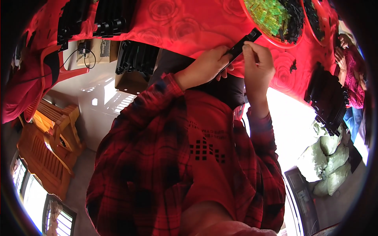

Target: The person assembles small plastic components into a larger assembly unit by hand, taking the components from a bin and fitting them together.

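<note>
A long, narrow black plastic strip [237,50] slants up to the right in front of my chest, above the table's near edge. Around its lower part my left hand [206,67] is closed, with fingertips showing beneath. My right hand [258,59] has thumb and fingers pinched together against the strip near its upper end. Anything small between those fingertips is hidden. Just beyond the strip stands a red-rimmed bowl [289,45] of translucent yellow-green pieces [267,17] and small black pieces [293,23].
A rose-patterned red cloth [169,25] covers the table. Black strips lie stacked at far left [110,19] and right [327,94]. More strips [136,59] rest on a cardboard box [128,84]. Another person [354,74] is at right, near pale sacks [328,161]. A red chair [47,55] stands left.
</note>
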### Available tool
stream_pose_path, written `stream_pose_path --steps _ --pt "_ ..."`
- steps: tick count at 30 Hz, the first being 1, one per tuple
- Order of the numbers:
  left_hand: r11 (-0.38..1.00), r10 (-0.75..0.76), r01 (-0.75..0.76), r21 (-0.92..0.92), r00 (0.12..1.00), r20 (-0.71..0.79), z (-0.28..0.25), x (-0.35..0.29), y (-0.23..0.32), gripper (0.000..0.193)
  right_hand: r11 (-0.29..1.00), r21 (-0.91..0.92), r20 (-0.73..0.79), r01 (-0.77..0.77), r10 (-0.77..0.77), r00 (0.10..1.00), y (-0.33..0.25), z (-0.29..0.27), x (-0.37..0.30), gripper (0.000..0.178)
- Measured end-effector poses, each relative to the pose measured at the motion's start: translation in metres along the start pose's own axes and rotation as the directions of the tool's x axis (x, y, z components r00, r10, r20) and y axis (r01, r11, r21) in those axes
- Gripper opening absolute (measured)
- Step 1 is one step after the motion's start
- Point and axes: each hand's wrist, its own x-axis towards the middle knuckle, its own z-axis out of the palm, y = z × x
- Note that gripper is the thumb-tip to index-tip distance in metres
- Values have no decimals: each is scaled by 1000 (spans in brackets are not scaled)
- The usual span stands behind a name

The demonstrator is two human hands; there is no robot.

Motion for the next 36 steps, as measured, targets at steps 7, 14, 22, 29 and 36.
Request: stream_pose_path --steps 7,14,22,29,36 --pt "975 76 -72 209 997 -10 -1 -11 9 25 988 -135 -115 75 -91 989 3 -9 3 41" --pt "960 223 -198 196 968 -114 7 -13 -1 21 986 141 77 -93 83 994 9 -6 1 55" --pt "952 211 -159 260 960 -182 8 -10 -3 21 996 92 5 -7 6 1000 4 -1 -4 52" --pt "926 206 -116 360 953 -223 7 -13 -5 21 995 102 -10 13 -12 1000 1 1 -8 51" --pt "970 239 -221 98 940 -245 8 -15 -6 28 990 -22 -22 137 -138 990 -1 4 -16 58"
